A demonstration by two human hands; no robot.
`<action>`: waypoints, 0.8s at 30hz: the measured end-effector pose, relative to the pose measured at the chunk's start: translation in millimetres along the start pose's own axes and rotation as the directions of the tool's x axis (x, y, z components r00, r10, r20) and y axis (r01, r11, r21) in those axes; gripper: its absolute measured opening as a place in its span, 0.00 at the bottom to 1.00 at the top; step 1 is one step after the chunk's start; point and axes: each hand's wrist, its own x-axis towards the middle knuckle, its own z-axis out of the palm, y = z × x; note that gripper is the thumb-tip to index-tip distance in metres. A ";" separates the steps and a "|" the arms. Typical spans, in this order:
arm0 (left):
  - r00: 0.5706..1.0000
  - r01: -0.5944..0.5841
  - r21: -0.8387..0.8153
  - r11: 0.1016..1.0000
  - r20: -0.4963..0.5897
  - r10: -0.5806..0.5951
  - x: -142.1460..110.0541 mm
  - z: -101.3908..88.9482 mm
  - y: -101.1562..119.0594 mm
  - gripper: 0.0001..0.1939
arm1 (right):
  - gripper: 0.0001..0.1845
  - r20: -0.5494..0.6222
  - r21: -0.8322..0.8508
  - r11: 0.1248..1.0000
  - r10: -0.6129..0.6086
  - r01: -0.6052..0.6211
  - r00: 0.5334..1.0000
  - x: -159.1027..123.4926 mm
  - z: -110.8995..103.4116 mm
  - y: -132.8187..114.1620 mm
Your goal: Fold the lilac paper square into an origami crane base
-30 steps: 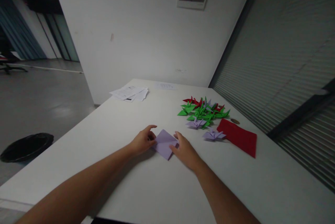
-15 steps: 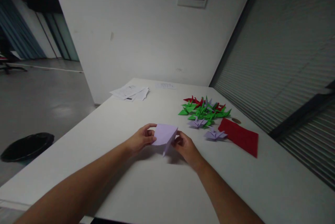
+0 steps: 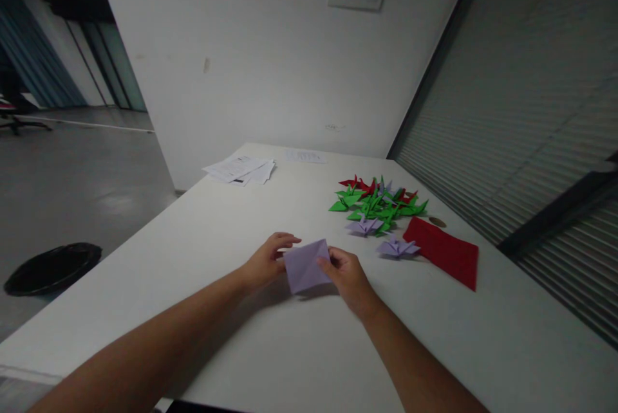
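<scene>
A folded square of lilac paper (image 3: 305, 268) is held tilted just above the white table, its broad face toward me. My right hand (image 3: 346, 275) pinches its right side, thumb on the front and fingers behind. At the left edge of the paper is my left hand (image 3: 270, 260), fingers apart, the upper ones reaching past the top left corner. Its lower fingertips are partly hidden by the paper, and whether they touch it I cannot tell. To the right lie a lilac paper crane (image 3: 396, 247) and another lilac crane (image 3: 365, 226).
A pile of green and red paper cranes (image 3: 381, 204) lies beyond my right hand. Red paper sheets (image 3: 444, 252) and a brown round object (image 3: 437, 222) are near the blinds. Printed papers (image 3: 241, 168) lie at the back left. A black-lined bin (image 3: 53, 268) stands left of the table (image 3: 193, 239).
The lilac paper has turned, so a flat square face now shows instead of a top face with a hanging flap. My right thumb has come onto its front; my left fingers have loosened.
</scene>
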 end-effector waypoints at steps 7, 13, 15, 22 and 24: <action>0.984 0.128 -0.319 0.939 0.158 -0.080 -9.5 5.8 22.0 0.24 | 0.22 -0.016 -0.017 1.000 -0.020 0.020 1.000 -0.8 1.1 0.6; 0.981 0.131 -0.087 0.988 0.153 -0.116 -7.6 9.5 14.6 0.19 | 0.24 -0.026 -0.099 0.995 -0.006 0.003 1.000 -1.5 3.6 -3.2; 0.984 0.134 -0.004 0.991 0.116 -0.133 -5.7 9.5 11.7 0.15 | 0.24 -0.025 -0.095 0.995 0.001 -0.003 1.000 -2.3 4.6 -3.7; 0.979 0.200 -0.166 0.966 0.005 -0.202 -0.7 9.1 3.2 0.16 | 0.18 -0.082 -0.085 0.992 -0.100 0.093 0.992 -0.4 5.0 -0.7; 0.975 0.214 -0.231 0.949 -0.012 -0.223 0.2 8.6 2.8 0.18 | 0.17 -0.118 -0.113 0.981 -0.170 0.157 0.978 0.7 4.2 -2.8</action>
